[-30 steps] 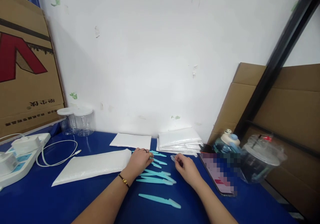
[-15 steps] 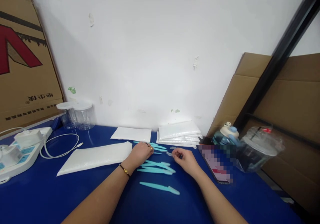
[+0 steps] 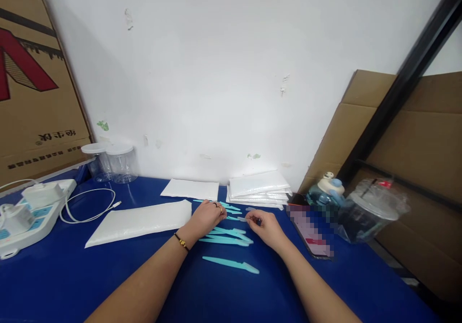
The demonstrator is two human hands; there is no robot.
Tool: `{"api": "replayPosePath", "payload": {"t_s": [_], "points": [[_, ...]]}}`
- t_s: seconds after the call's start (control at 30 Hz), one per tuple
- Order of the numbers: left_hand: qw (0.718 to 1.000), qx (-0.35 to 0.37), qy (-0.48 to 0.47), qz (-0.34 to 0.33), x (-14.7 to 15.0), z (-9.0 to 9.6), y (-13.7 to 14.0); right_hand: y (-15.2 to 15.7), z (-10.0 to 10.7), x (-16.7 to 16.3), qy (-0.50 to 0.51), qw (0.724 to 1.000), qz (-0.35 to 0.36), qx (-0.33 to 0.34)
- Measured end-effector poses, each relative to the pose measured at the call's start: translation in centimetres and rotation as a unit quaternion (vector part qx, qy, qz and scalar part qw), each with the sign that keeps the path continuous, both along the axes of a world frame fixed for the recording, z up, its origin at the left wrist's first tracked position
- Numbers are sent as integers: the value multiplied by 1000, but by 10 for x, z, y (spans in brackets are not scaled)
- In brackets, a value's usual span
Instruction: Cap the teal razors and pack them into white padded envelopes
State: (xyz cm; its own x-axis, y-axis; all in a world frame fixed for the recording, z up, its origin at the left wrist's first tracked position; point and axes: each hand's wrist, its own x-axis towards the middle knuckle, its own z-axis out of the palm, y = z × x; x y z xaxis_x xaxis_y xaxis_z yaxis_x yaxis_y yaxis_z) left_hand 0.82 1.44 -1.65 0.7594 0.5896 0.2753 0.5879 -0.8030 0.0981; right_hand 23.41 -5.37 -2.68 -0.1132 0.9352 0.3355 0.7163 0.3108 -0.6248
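My left hand, wearing a ring and a bracelet, is closed on a teal eyebrow razor that points right. My right hand pinches a small clear blade cap at the razor's tip. Whether the cap is fully seated I cannot tell. Several similar teal razors lie just below the hands, some overlapping. One capped razor lies apart, nearer to me. More razors lie behind my left hand, partly hidden. A loose clear cap rests beyond my right fingertips.
White padded packets lie around: one long packet at left, a flat one behind, and a stack by the wall. A phone, plastic-wrapped tub, power strip, cable and clear jars stand around the blue table.
The gap between the razor and the clear cap has closed; the cap now meets the razor's tip. My left hand has shifted slightly right, and the view has tilted a little.
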Motion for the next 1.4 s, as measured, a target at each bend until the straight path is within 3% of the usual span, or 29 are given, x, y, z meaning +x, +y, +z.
{"api": "replayPosePath", "payload": {"t_s": [0.23,0.5,0.67,0.73,0.9,1.13,1.27,1.4], "points": [[999,-23,-25,-15,3,3,-5,0,-1,-7,9,1000,11,-6],[986,-147,-65,-54,3,-6,-7,-4,-1,5,5,997,53,-52],[994,-52,-53,75,-8,-7,3,8,-6,44,-40,995,-89,28],[993,-30,-33,106,-12,-8,7,11,-8,53,-79,991,-104,31],[994,-23,-20,100,-13,-9,11,14,-13,43,-164,981,-100,20],[996,0,15,85,-8,-2,6,16,-13,21,-334,932,-117,81],[996,16,30,88,-6,0,4,12,-11,15,-290,947,-112,84],[997,8,20,75,-8,-4,4,10,-10,15,-143,985,-85,50]]}}
